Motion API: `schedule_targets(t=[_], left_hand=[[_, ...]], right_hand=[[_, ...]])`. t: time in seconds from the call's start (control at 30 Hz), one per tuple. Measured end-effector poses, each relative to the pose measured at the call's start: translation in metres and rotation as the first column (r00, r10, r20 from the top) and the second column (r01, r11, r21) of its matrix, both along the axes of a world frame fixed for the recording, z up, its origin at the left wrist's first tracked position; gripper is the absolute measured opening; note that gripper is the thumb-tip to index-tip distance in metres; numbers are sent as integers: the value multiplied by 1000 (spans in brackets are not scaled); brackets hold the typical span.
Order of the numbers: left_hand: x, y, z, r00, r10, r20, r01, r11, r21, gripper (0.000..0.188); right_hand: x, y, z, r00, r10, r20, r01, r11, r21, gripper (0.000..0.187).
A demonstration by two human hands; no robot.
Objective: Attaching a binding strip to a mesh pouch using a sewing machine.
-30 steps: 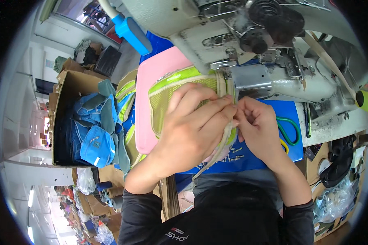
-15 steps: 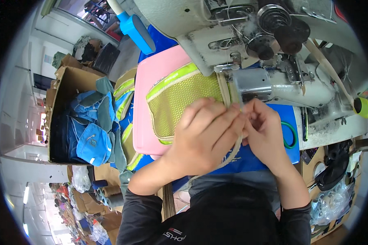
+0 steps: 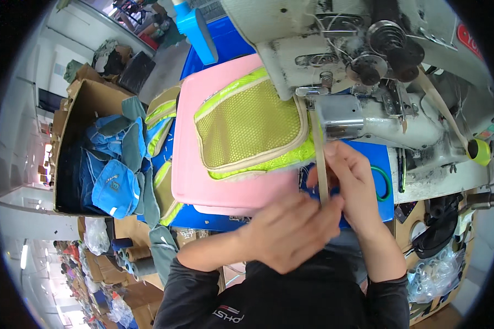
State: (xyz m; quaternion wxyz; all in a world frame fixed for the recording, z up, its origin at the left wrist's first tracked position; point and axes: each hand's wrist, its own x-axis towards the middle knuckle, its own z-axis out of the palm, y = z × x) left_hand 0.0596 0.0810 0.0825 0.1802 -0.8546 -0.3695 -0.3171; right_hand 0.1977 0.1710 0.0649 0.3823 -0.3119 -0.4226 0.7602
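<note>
Lime pouch point(image 3: 285, 159) with olive honeycomb mesh point(image 3: 258, 118); pink board point(image 3: 219, 194); cream strip point(image 3: 320, 159) at three o'clock; blue bags point(image 3: 115, 186) at nine.

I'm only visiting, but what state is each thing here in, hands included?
Left hand: closed on the beige strip, slightly blurred.
Right hand: fingers curled beside the strip; grip unclear.
Beige strip: stretched nearly straight.
Lime mesh piece: lying mesh side up on the pink board.
Cardboard box: open, holding blue fabric pieces.
Sewing machine: running or stopped, cannot tell.
</note>
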Motion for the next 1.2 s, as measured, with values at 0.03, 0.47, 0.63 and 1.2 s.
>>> schedule_targets(t=[0.03,0.47,0.63,1.2], left_hand=[[3,-8,-3,1000,-10,-23,10,1000,23,25],[-80,-159,-34,955,116,-272,-278,669,-689,41],[-134,-173,19,913,218,-344,-399,308,-864,39],[-33,58,14,983,69,169,-70,998,-3,22]], right_hand=[[4,-3,4,1000,5,10,-5,1000,6,29],[20,-15,27,990,91,109,-98,993,58,27],[29,-10,29,999,20,34,-23,996,81,28],[55,-83,25,956,136,260,-223,912,343,18]])
